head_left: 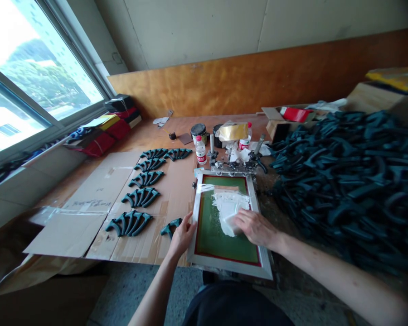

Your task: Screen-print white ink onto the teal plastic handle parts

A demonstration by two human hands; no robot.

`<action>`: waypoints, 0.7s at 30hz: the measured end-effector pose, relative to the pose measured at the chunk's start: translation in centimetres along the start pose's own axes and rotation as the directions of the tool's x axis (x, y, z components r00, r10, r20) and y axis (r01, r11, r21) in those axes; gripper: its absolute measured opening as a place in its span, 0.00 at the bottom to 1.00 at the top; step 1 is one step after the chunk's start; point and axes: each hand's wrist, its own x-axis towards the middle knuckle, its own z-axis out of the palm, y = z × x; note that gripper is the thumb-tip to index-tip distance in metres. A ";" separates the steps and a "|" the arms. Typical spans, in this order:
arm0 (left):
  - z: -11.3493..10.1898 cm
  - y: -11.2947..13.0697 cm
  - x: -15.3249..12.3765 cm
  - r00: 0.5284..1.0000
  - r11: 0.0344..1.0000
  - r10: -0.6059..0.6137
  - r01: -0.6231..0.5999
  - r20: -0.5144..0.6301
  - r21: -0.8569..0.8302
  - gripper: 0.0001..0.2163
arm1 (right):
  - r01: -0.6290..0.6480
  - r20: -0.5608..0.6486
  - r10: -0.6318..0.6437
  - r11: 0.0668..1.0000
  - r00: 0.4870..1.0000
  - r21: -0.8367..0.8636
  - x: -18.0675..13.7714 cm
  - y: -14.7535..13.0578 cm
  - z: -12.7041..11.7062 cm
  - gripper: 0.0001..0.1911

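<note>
A screen-printing frame (263, 262) with a silver rim and green mesh lies flat at the table's near edge. White ink (229, 201) is smeared over the mesh. My right hand (255, 226) is closed on a white scraper (228, 226) pressed onto the mesh. My left hand (182, 235) grips the frame's left rim. One dark teal curved plastic part (170, 226) lies just left of that hand.
Rows of the same teal parts (141, 197) lie on flattened cardboard (88, 213) at left. A large heap of them (353, 181) fills the right. Bottles and ink tins (200, 136) stand behind the frame. A window (23, 77) is at far left.
</note>
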 end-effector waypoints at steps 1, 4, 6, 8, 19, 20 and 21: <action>0.1 -0.1 0.0 1.000 1.000 -0.006 0.006 -0.006 -0.015 0.27 | 0.060 0.023 -0.061 0.998 0.998 0.027 -0.6 0.0 -0.3 0.10; 0.4 -0.5 0.0 1.000 0.999 -0.006 0.005 -0.025 -0.053 0.27 | 0.059 0.039 -0.063 0.994 0.997 0.091 -1.0 0.2 -0.9 0.08; 0.5 -0.7 0.1 1.000 0.996 0.000 -0.002 -0.024 -0.088 0.28 | 0.000 -0.068 0.004 0.998 0.998 0.066 -1.0 0.0 -0.4 0.09; 0.5 -1.0 0.2 1.000 0.991 -0.001 -0.002 -0.015 -0.134 0.29 | 0.005 -0.197 -0.003 1.000 0.980 0.010 -1.4 -0.6 0.7 0.12; -2.6 4.3 -1.7 0.999 0.915 -0.035 0.026 -0.014 -0.403 0.36 | -0.373 -0.243 0.387 0.922 0.890 0.101 4.4 4.2 -4.5 0.29; -3.3 5.6 -2.0 0.999 0.906 -0.031 0.014 -0.035 -0.423 0.34 | -0.439 -0.274 0.443 0.895 0.854 0.080 4.8 5.1 -5.5 0.30; -4.1 6.9 -2.2 0.999 0.895 -0.026 0.003 -0.045 -0.447 0.31 | -0.491 -0.322 0.487 0.868 0.811 0.077 4.8 6.0 -6.4 0.30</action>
